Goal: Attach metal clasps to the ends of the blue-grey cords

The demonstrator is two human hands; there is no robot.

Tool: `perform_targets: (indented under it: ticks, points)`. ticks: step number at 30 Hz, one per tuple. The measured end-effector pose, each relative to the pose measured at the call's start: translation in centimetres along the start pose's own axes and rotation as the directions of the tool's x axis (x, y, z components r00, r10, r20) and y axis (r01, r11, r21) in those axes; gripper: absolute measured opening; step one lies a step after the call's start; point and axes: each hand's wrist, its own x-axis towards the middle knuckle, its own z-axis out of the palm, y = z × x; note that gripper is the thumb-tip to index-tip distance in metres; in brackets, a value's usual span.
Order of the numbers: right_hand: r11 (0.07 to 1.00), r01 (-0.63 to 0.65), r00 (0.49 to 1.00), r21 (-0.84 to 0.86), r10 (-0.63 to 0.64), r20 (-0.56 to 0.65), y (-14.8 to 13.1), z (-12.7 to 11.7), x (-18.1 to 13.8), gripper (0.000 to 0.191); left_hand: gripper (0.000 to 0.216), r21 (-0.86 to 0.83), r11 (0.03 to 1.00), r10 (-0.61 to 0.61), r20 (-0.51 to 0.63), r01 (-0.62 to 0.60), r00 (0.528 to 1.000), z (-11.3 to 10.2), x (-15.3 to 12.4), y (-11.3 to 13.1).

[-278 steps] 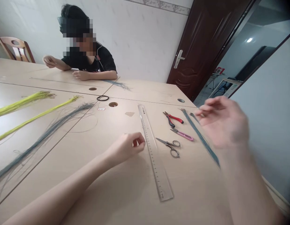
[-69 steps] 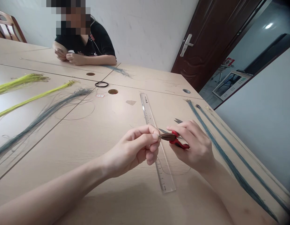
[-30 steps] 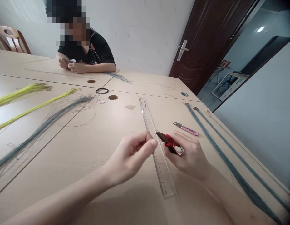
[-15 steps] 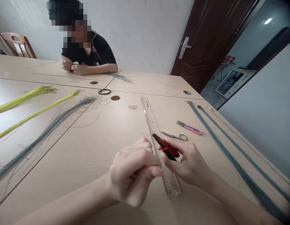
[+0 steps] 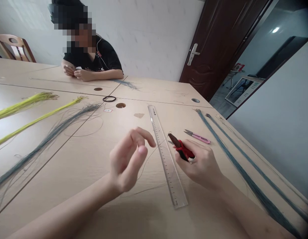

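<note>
My right hand (image 5: 200, 164) is closed round small red-handled pliers (image 5: 180, 148), whose dark jaws point up and left and grip the end of a thin thread (image 5: 150, 156). That thread sags down across the clear plastic ruler (image 5: 166, 156) onto the table. My left hand (image 5: 127, 159) hovers left of the ruler with its fingers loosely spread and nothing in them. Behind my right hand lie pink thread snips (image 5: 197, 136).
Two long blue-grey cord bundles (image 5: 245, 179) run along the right edge of the wooden table (image 5: 99, 156). Yellow-green cords (image 5: 31, 121) and a grey cord bundle (image 5: 44, 141) lie at the left, with a black ring (image 5: 109, 98) behind. Another person (image 5: 90, 58) works at the far side.
My left hand has let go of the thread, opened and moved left. The pliers have lifted slightly with the thread now trailing from their jaws.
</note>
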Motion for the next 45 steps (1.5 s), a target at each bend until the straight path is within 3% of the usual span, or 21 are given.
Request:
perform_targets:
  ticks: [2, 4, 7, 15, 20, 27, 34, 38, 45]
  points:
    - [1.0, 0.017, 1.0, 0.0, -0.017, 0.002, -0.2, 0.2, -0.1, 0.009, 0.013, 0.078, 0.976, -0.201, -0.056, 0.205, 0.978, 0.1, 0.5, 0.0]
    - [1.0, 0.027, 1.0, -0.004, -0.027, 0.009, -0.3, 0.3, -0.2, 0.008, 0.014, 0.177, 0.905, -0.392, -0.006, 0.387, 0.92, 0.3, 1.0, 0.3]
    - [0.999, 0.045, 0.998, -0.005, -0.045, 0.031, -0.3, 0.5, -0.2, 0.007, 0.02, 0.269, 0.828, -0.527, 0.071, 0.493, 0.847, 0.6, 1.4, 0.8]
    - [0.999, 0.035, 0.998, -0.01, -0.034, 0.055, -0.1, 0.7, -0.1, 0.009, 0.02, 0.306, 0.838, -0.495, 0.075, 0.452, 0.866, 0.6, 1.2, 0.5]
    - [0.999, -0.041, 0.998, -0.027, 0.042, 0.048, 0.1, 0.1, -0.1, 0.011, 0.022, 0.327, 0.817, -0.503, -0.003, 0.476, 0.865, 0.4, 1.5, 0.3]
    - [0.948, -0.241, 0.97, -0.207, 0.242, -0.018, 5.0, -0.8, 3.7, 0.016, 0.022, 0.309, 0.785, -0.557, -0.028, 0.537, 0.83, 0.4, 1.5, 0.0]
    - [0.853, -0.272, 0.899, -0.445, 0.39, 0.199, 9.3, 3.1, 9.3, 0.023, 0.026, 0.288, 0.803, -0.544, -0.005, 0.522, 0.839, 0.4, 1.2, -0.5]
    - [0.821, -0.265, 0.886, -0.506, 0.415, 0.209, 9.5, 5.3, 10.5, 0.025, 0.025, 0.266, 0.812, -0.535, -0.019, 0.52, 0.845, 0.3, 1.3, -0.9]
    - [0.832, -0.232, 0.923, -0.504, 0.352, 0.155, 9.3, 6.7, 10.1, 0.028, 0.023, 0.219, 0.798, -0.567, -0.042, 0.561, 0.823, 0.3, 1.4, -1.0]
